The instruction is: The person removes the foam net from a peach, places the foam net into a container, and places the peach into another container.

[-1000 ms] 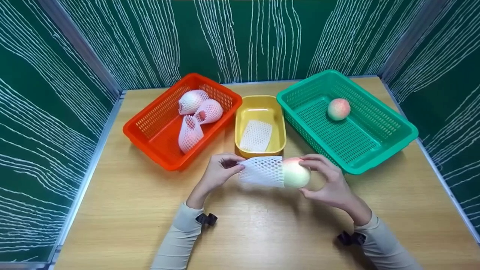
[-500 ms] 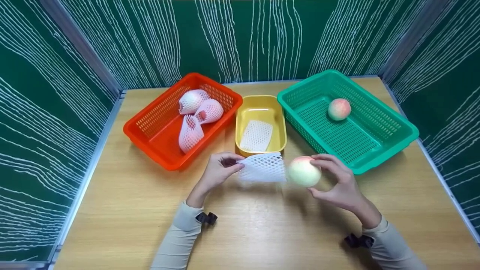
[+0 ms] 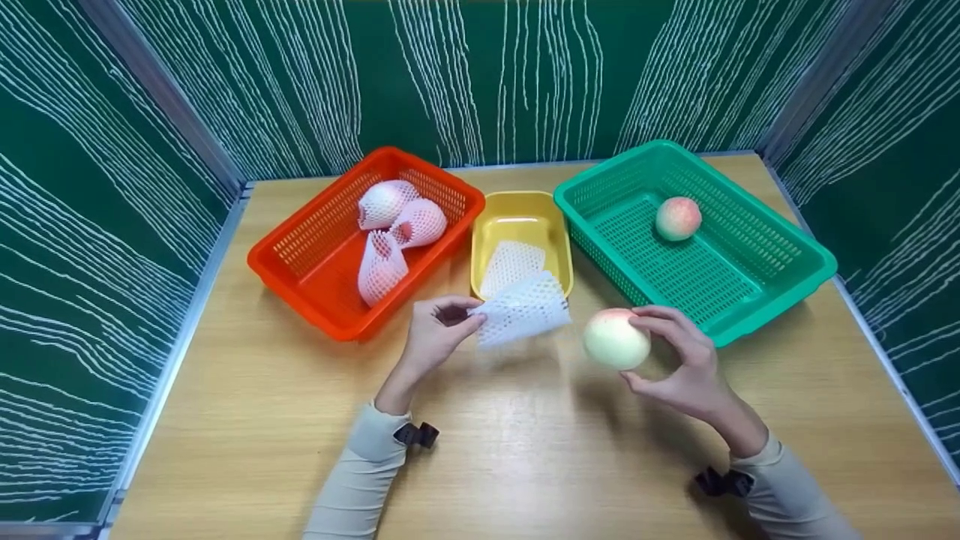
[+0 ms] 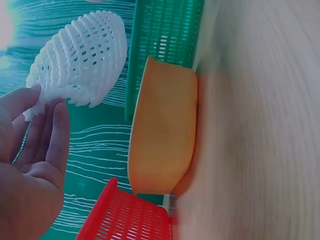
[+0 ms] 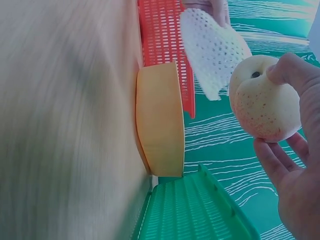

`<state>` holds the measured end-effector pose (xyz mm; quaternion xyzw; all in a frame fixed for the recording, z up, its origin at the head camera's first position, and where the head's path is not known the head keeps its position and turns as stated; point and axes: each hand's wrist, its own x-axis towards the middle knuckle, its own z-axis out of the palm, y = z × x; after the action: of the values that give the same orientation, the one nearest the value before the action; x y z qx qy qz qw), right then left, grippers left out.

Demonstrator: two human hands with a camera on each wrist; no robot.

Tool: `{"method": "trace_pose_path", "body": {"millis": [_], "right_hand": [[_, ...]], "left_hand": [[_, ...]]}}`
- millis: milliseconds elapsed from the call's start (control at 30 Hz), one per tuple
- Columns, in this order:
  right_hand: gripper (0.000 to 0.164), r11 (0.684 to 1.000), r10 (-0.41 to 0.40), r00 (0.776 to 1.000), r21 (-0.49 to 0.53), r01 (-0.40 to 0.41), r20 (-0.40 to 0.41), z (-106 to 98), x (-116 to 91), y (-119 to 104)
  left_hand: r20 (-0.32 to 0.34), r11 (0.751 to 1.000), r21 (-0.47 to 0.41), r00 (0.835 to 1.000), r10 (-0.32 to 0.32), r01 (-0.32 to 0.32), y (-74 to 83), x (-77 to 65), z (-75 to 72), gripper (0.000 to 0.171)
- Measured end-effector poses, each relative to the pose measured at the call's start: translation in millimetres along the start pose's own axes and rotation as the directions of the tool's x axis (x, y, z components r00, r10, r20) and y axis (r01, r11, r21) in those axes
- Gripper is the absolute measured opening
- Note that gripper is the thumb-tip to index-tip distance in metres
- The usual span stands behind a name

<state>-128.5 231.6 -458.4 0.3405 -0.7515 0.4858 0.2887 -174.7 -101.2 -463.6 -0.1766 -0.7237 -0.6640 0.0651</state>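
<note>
My left hand (image 3: 436, 334) pinches a white foam fruit net (image 3: 525, 311) by one end, between thumb and fingers. In the head view the net overlaps the front rim of the yellow bin (image 3: 519, 202). My right hand (image 3: 686, 364) grips a pale peach (image 3: 616, 339) with a pink blush, held above the table to the right of the net and apart from it. The right wrist view shows the bare peach (image 5: 267, 100) between thumb and fingers, its dark stem hollow facing the camera. Another white foam net (image 3: 513, 262) lies in the yellow bin, partly covered by the held one.
A red basket (image 3: 300, 300) at the left holds several peaches (image 3: 382, 270) in foam nets. The green basket (image 3: 787, 277) at the right holds one bare peach (image 3: 678, 219). Both flank the yellow bin on the wooden table (image 3: 487, 465). Green walls enclose the back and sides.
The peach has come out of the foam net as my right hand moved right with it. My left hand has swung the emptied net up toward the yellow bin.
</note>
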Motion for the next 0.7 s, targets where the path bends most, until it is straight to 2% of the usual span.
{"method": "trace_pose_path", "body": {"millis": [133, 267, 333, 467, 600, 700], "right_hand": [[0.065, 1.000, 0.001, 1.000, -0.008, -0.001, -0.004, 0, -1, 1], [0.064, 1.000, 0.003, 1.000, -0.011, -0.003, -0.009, 1, 0, 0], [0.063, 1.000, 0.005, 1.000, -0.014, -0.005, -0.014, 1, 0, 0], [0.063, 1.000, 0.007, 1.000, -0.013, -0.008, -0.018, 2, 0, -1], [0.064, 1.000, 0.021, 1.000, 0.002, -0.021, -0.015, 3, -1, -1], [0.065, 1.000, 0.026, 1.000, 0.005, -0.026, -0.012, 3, -1, 0]], "left_hand": [[-0.079, 0.999, 0.013, 0.996, 0.046, -0.045, 6.1, 1.6, 2.9, 0.016], [-0.167, 0.994, 0.045, 0.980, 0.106, -0.100, 10.7, 6.1, 6.7, 0.017], [-0.212, 0.989, 0.069, 0.966, 0.145, -0.133, 7.9, 9.9, 9.1, 0.017], [-0.273, 0.962, 0.150, 0.925, 0.263, -0.229, -12.1, 22.1, 13.6, 0.016], [-0.280, 0.921, 0.247, 0.887, 0.366, -0.302, -29.6, 34.0, 16.6, 0.015], [-0.270, 0.899, 0.307, 0.877, 0.397, -0.313, -34.8, 39.8, 18.8, 0.015]]}}
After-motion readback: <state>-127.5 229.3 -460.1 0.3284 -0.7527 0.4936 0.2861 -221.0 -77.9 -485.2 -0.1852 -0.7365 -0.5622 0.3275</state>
